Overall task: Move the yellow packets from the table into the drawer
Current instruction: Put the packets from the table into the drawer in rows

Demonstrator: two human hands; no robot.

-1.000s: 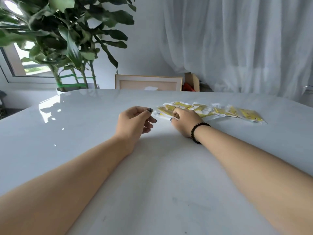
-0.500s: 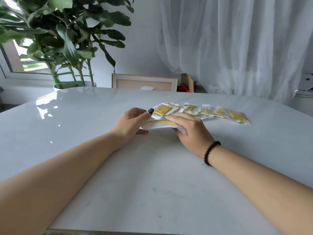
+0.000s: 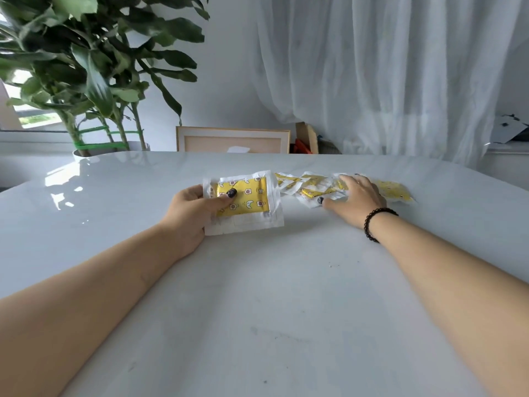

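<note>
Moved since half a second ago: top packets [image 3: 243, 200] now lifted and held square to the camera by left hand [image 3: 191, 213]; right hand [image 3: 356, 200] shifted off that stack and out along the row to its own side.
Left hand: closed on a small stack of yellow packets, thumb pressed on the printed face, fingers hidden behind; stack raised just off the table [image 3: 257, 310].
Right hand: spread flat, palm down, over the loose packets; not closed on anything as far as can be seen.
Loose packets [image 3: 309, 187]: overlapping in a row between the two hands and under the right palm, one more [image 3: 396, 190] showing just past the right hand.
Drawer: not in view; nothing to show whether open or shut.
Done so far: a few packets gathered into the left hand; none seen stored.
Left to do: most of the row yet to be collected, then everything carried to the drawer.
Stage, as a judgement: early, gathering only.
Risk: slick wrappers, likely to slide apart if the stack grows thick under one thumb.
</note>
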